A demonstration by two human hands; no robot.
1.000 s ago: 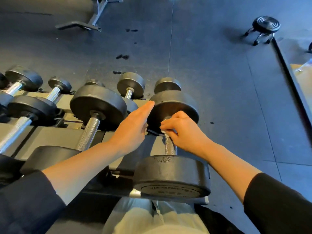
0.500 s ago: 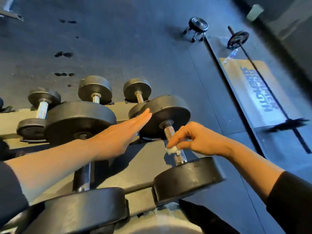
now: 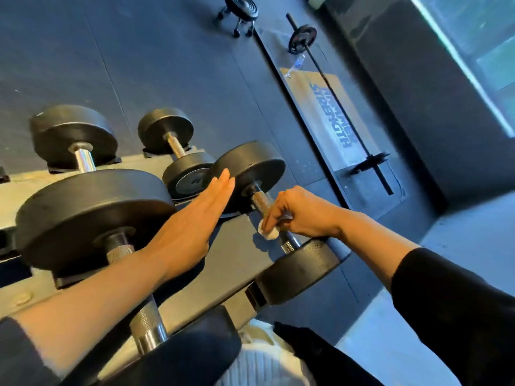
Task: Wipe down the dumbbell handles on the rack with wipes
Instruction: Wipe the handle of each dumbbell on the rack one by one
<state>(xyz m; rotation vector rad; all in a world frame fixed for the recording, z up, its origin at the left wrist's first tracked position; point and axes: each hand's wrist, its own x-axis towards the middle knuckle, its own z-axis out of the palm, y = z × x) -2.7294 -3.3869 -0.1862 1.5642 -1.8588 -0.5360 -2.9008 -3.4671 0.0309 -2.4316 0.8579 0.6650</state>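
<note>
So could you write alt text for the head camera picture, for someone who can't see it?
A person's right hand holds a white wipe round the knurled handle of a black dumbbell on a rack, while the flat left hand rests against that dumbbell's far weight. Other dumbbells sit alongside; a barbell lies on the gym floor beyond.

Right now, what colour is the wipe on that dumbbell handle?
White; the wipe shows under the right hand in the head view.
</note>
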